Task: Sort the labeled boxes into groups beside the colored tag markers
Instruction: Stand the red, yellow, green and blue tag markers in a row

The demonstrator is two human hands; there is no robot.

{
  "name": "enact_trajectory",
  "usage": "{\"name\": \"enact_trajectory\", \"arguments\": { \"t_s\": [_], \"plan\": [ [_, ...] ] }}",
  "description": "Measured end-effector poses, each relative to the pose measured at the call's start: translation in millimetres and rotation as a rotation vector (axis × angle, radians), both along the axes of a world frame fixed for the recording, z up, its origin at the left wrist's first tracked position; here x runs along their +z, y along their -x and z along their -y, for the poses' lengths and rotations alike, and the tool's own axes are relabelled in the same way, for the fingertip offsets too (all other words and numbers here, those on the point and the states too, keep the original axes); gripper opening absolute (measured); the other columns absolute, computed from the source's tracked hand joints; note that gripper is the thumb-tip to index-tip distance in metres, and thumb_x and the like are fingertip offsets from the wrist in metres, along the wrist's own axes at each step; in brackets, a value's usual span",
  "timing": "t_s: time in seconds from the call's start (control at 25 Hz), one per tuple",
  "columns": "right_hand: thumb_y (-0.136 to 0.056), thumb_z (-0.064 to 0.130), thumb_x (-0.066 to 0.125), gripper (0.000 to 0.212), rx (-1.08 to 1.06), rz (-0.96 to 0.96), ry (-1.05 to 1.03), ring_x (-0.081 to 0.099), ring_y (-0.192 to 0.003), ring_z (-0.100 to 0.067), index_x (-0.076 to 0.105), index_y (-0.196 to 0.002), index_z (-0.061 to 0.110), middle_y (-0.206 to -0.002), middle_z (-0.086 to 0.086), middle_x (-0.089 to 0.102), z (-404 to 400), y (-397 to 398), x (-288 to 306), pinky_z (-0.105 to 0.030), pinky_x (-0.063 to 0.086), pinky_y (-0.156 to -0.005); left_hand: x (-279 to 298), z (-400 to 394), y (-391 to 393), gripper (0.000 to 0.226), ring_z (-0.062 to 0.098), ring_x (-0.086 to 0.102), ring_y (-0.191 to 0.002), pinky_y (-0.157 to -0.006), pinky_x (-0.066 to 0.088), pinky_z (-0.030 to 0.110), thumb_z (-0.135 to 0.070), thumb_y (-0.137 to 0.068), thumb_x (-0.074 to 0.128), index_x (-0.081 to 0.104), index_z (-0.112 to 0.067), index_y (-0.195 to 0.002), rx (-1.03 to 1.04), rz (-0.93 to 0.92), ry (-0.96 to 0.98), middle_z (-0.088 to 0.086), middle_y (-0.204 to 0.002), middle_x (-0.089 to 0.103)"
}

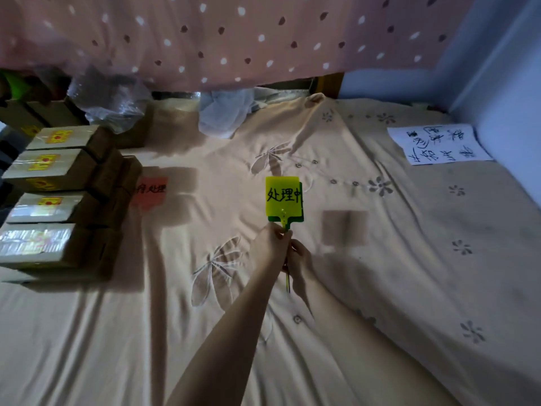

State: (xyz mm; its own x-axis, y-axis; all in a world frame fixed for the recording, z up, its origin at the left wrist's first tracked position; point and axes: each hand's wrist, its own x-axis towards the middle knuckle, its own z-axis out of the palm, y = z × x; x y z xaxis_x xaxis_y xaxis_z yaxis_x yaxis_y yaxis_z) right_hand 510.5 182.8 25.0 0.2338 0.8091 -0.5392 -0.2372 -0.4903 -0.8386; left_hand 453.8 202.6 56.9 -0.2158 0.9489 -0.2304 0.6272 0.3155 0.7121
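At the middle of the bed, the fingertips of the left hand pinch the neck of the yellow tag, just under its card. The right hand sits lower, its fingers curled round the thin stem of the same tag. A green tag shows as a rim behind the yellow one; whether it shares the same grip I cannot tell.

Further out, a red tag lies flat on the sheet, left of the hands and just beside the boxes. These stand stacked along the left edge, their yellow-and-red labels facing up, none yet moved to a group. At the far right a paper with handwriting lies near the wall.

The step in hand looks like setting out the markers, before any sorting. The next move probably calls for parting yellow from green and laying each down well apart from the red one, leaving room beside every tag for a pile of boxes.
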Motion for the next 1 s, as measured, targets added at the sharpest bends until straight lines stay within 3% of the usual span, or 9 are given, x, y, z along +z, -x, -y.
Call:
{"name": "enact_trajectory", "arguments": {
  "t_s": [0.28,0.48,0.72,1.0],
  "plan": [
    [-0.092,0.012,0.048,0.024,0.112,-0.060,-0.024,0.052,-0.057,-0.018,0.058,-0.071,0.012,-0.062,-0.006,0.056,15.0,-35.3,12.8,-0.031,0.044,-0.060,14.8,14.9,-29.5,0.020,0.030,0.066,-0.095,-0.075,0.050,0.034,-0.033,-0.084,0.064,0.072,-0.018,-0.093,0.122,-0.045,-0.015,0.009,-0.096,0.074],
    [-0.092,0.007,0.049,0.027,0.092,-0.100,-0.042,0.048,-0.053,-0.014,0.057,-0.067,0.010,-0.057,-0.005,0.052,15.9,-41.8,17.8,-0.022,0.043,-0.050,16.5,18.0,-36.9,0.020,0.030,0.067,-0.094,-0.075,0.050,0.033,-0.035,-0.081,0.065,0.073,-0.021,-0.093,0.181,-0.062,-0.024,0.008,-0.096,0.074],
    [-0.093,0.005,0.046,0.024,0.106,-0.122,-0.057,0.051,-0.054,-0.016,0.057,-0.072,0.005,-0.059,-0.008,0.054,11.9,-35.6,19.4,-0.020,0.045,-0.046,13.9,10.5,-30.8,0.021,0.028,0.067,-0.093,-0.072,0.050,0.032,-0.038,-0.080,0.066,0.074,-0.023,-0.092,0.198,-0.088,-0.038,0.005,-0.095,0.074],
    [-0.092,0.002,0.041,0.025,0.072,-0.042,-0.018,0.053,-0.062,-0.020,0.058,-0.075,0.006,-0.067,-0.009,0.056,-8.4,-24.7,5.3,-0.028,0.048,-0.060,14.4,-15.8,-8.2,0.021,0.029,0.067,-0.092,-0.068,0.042,0.029,-0.036,-0.084,0.064,0.073,-0.018,-0.090,0.224,-0.044,-0.073,0.006,-0.095,0.074]
  ]
}}
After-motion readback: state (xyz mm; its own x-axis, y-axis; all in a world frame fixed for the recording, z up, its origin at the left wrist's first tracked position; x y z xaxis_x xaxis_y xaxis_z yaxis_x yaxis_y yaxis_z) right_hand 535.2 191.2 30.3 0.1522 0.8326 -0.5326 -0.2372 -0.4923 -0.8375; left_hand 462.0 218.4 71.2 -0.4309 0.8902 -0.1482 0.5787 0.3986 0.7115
